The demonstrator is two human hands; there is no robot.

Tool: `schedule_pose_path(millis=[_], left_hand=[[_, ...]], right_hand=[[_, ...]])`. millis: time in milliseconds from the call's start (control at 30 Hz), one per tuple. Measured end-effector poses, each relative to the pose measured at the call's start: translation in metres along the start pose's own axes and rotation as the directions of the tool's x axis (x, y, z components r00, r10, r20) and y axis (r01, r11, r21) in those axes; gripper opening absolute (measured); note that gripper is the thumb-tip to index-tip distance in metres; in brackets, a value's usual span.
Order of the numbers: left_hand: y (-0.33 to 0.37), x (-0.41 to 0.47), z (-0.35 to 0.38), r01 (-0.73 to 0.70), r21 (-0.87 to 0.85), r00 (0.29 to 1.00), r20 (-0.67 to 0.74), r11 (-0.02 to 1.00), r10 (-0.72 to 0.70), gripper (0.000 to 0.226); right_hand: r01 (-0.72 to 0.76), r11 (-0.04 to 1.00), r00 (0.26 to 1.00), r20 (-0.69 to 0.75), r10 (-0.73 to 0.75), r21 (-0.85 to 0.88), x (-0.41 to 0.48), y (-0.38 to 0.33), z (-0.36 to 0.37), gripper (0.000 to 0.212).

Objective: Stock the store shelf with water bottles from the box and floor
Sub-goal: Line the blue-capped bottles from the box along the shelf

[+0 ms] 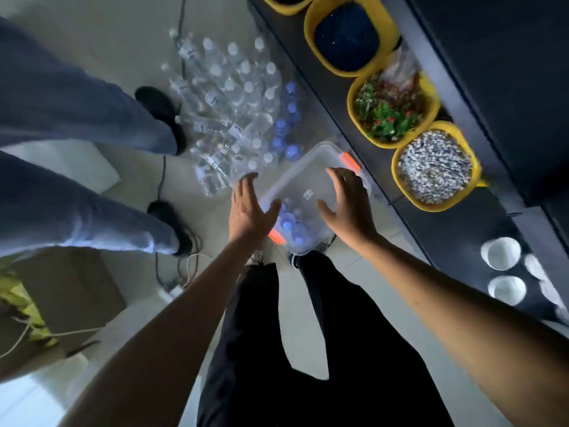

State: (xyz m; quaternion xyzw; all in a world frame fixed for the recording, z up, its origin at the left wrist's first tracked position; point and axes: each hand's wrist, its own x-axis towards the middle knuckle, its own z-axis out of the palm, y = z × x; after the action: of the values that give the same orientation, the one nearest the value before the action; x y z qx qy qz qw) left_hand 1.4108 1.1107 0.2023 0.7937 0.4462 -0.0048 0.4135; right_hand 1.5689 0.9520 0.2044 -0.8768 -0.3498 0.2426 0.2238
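Clear plastic shows beneath spread fingers (246, 184): the left hand (249, 208) and right hand (348, 204) are both wide open, holding nothing, over the box (311, 163) (touching it or not, I cannot tell). Blue-capped bottles (291, 226) lie in its near end. The box sits on the floor (138, 41) beside the shelf's (332, 87) front edge; loose bottles (234, 97) cluster just beyond it.
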Motion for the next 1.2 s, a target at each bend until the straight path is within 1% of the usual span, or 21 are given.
schedule_pose_path(millis=[67,167,333,400,467,533,567,633,667,700,767,833,933,1000,1067,1133,1200], left_hand=[[-0.035,-0.006,0.019,0.037,0.057,0.995,0.085,0.998,-0.042,0.082],[-0.081,-0.001,0.057,0.064,0.118,0.981,0.176,0.991,-0.085,0.084],[-0.159,0.027,0.142,-0.019,0.226,0.966,0.257,0.974,-0.041,0.086],[-0.191,0.039,0.175,-0.088,0.292,0.96,0.281,0.952,0.003,0.085],[-0.222,0.051,0.202,-0.203,0.39,0.943,0.326,0.898,0.072,0.081],[-0.253,0.063,0.224,-0.348,0.5,0.904,0.403,0.793,0.142,0.078],[-0.267,0.069,0.233,-0.414,0.535,0.889,0.412,0.737,0.2,0.076],[-0.293,0.077,0.251,-0.48,0.581,0.876,0.351,0.657,0.33,0.071],[-0.302,0.08,0.257,-0.493,0.593,0.87,0.316,0.637,0.379,0.069],[-0.309,0.082,0.262,-0.502,0.593,0.862,0.286,0.63,0.418,0.067],[-0.317,0.085,0.268,-0.517,0.581,0.844,0.225,0.629,0.486,0.06],[-0.317,0.087,0.272,-0.535,0.554,0.818,0.149,0.638,0.556,0.043],[-0.308,0.09,0.268,-0.534,0.502,0.816,0.093,0.681,0.571,0.023],[-0.301,0.089,0.263,-0.48,0.457,0.86,0.077,0.749,0.505,0.017],[-0.288,0.085,0.252,-0.4,0.393,0.908,0.046,0.828,0.417,0.018],[-0.264,0.078,0.231,-0.347,0.326,0.933,0.023,0.879,0.36,0.019],[-0.229,0.072,0.202,-0.282,0.239,0.958,0.029,0.929,0.284,0.022]], right_hand=[[-0.051,0.998,0.998,0.045,0.052,-0.024,-0.004,0.015,0.038,0.067],[-0.098,0.992,0.991,0.079,0.104,-0.081,-0.006,0.038,0.1,0.069],[-0.098,0.983,0.984,0.131,0.118,-0.155,-0.003,0.085,0.209,0.072],[-0.098,0.981,0.981,0.148,0.123,-0.166,-0.004,0.106,0.255,0.073],[-0.115,0.978,0.973,0.18,0.146,-0.173,-0.006,0.126,0.298,0.072],[-0.126,0.975,0.954,0.249,0.17,-0.182,-0.009,0.142,0.335,0.069],[-0.134,0.971,0.938,0.29,0.189,-0.199,-0.01,0.149,0.349,0.07],[-0.183,0.96,0.888,0.384,0.255,-0.213,-0.012,0.161,0.376,0.075],[-0.216,0.956,0.871,0.404,0.281,-0.2,-0.011,0.167,0.387,0.079],[-0.237,0.955,0.868,0.402,0.291,-0.178,-0.011,0.17,0.396,0.082],[-0.241,0.963,0.897,0.351,0.269,-0.121,-0.009,0.173,0.409,0.083],[-0.227,0.972,0.929,0.285,0.237,-0.068,-0.007,0.175,0.415,0.079],[-0.21,0.977,0.944,0.25,0.215,-0.046,-0.009,0.178,0.413,0.072],[-0.251,0.968,0.941,0.231,0.248,-0.017,-0.01,0.173,0.403,0.063],[-0.289,0.956,0.941,0.197,0.276,0.039,-0.009,0.164,0.385,0.053],[-0.285,0.955,0.95,0.157,0.27,0.082,-0.007,0.151,0.359,0.05],[-0.276,0.953,0.959,0.103,0.264,0.127,-0.006,0.133,0.326,0.047]])
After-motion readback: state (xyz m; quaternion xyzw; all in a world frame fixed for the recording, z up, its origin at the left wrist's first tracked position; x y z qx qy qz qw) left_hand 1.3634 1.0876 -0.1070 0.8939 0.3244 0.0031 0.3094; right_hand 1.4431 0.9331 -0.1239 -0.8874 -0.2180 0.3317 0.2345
